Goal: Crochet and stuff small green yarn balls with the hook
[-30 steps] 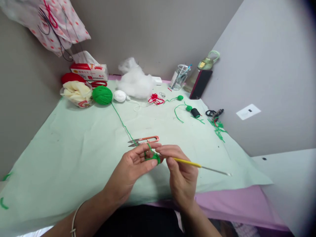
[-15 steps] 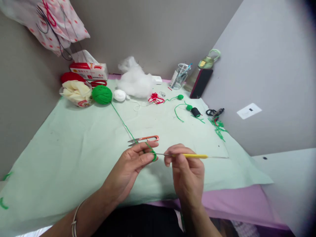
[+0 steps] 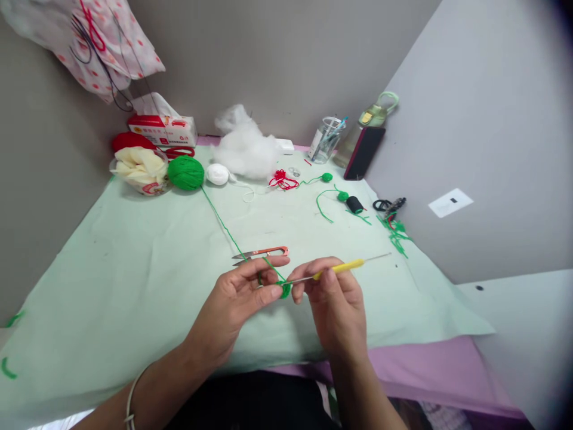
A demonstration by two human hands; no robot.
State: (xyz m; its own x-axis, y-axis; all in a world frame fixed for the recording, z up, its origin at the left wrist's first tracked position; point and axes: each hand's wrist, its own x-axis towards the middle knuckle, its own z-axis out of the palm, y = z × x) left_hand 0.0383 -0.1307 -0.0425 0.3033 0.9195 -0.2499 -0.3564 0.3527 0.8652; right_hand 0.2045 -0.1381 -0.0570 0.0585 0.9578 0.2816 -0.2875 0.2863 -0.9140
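Between thumb and fingers, my left hand (image 3: 244, 295) pinches a small green crochet piece (image 3: 285, 290). Green yarn (image 3: 222, 222) runs from the green yarn ball (image 3: 185, 172) over my left index finger to the piece. My right hand (image 3: 338, 304) grips a crochet hook (image 3: 342, 269) by its yellow handle, with a metal shaft at either end. Its left tip meets the green piece; whether it passes through a stitch I cannot make out. Just beyond my left fingers lie thread snips (image 3: 268, 251) with orange handles, partly hidden by the hand.
White stuffing (image 3: 246, 146), a white yarn ball (image 3: 217, 174) and a tissue box (image 3: 163, 129) stand at the back. Right of them are a glass jar (image 3: 324, 143), a phone (image 3: 364, 153), a black thread spool (image 3: 354, 204) and green yarn scraps (image 3: 396, 236).
My right hand has moved slightly left, closer to my left hand. The crochet hook has tilted, its right end now higher, and its left tip is still at the green piece.
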